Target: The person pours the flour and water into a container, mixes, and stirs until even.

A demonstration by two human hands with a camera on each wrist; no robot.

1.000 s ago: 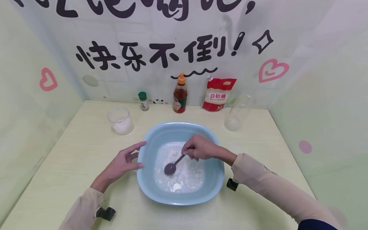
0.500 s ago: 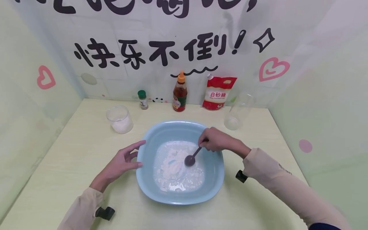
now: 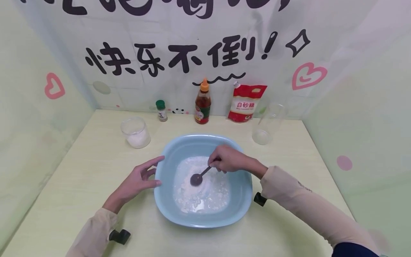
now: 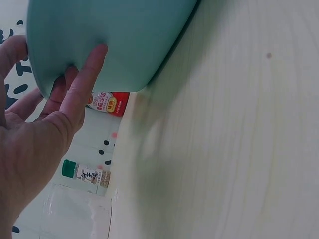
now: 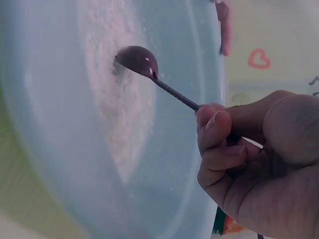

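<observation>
A dark brown spoon [image 3: 196,180] is gripped by its handle in my right hand [image 3: 226,159], over the inside of a light blue plastic basin [image 3: 168,214]. Its bowl meets the wet white powder [image 5: 119,107] on the basin floor, seen in the right wrist view. Against the basin's left side rests my left hand [image 3: 135,184], fingers spread. In the left wrist view its thumb [image 4: 89,74] touches the outer wall, while a finger reaches the rim. Some fingertips of both hands are hidden.
Left behind the basin stands a glass cup [image 3: 137,137] of white powder. Along the wall are a green-capped shaker [image 3: 162,111], an orange-capped sauce bottle [image 3: 202,103] and a red-and-white sugar pouch [image 3: 245,103]. A clear glass [image 3: 266,125] stands back right.
My right hand moved the spoon to the right through the powder, then back left toward the basin's middle. My left hand stays at the basin's side.
</observation>
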